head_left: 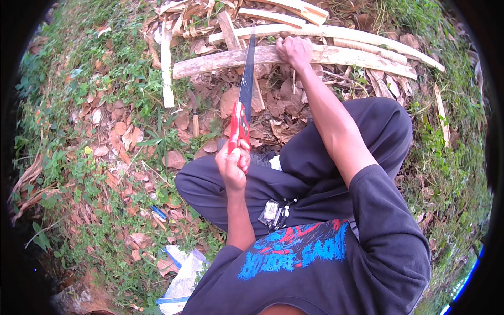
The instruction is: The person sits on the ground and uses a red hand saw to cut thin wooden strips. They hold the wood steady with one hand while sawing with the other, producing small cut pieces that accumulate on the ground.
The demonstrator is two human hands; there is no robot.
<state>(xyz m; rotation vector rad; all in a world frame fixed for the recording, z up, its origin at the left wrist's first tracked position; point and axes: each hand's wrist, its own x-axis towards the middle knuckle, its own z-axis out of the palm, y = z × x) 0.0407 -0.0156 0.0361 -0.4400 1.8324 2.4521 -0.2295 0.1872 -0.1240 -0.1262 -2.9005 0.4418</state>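
My left hand point(233, 163) is wrapped around the red handle of a handsaw point(248, 84). Its dark, tapering blade points away from me and crosses the near wooden plank point(215, 65). I cannot tell whether the teeth touch the wood. Right of the blade, my right hand point(295, 52) grips the same plank from above, with its fingers curled over the far edge. That plank is long and pale with rough bark-like patches, and it lies crosswise in front of my crossed legs. Behind it runs a longer pale strip of wood point(362, 35).
Several more wood pieces point(273, 17) lie at the far side. An upright-lying pale stick point(167, 68) and a knife with a wooden handle point(195, 123) are to the left. A blue item point(158, 212) and a white plastic bag point(184, 283) rest on leafy grass nearer me.
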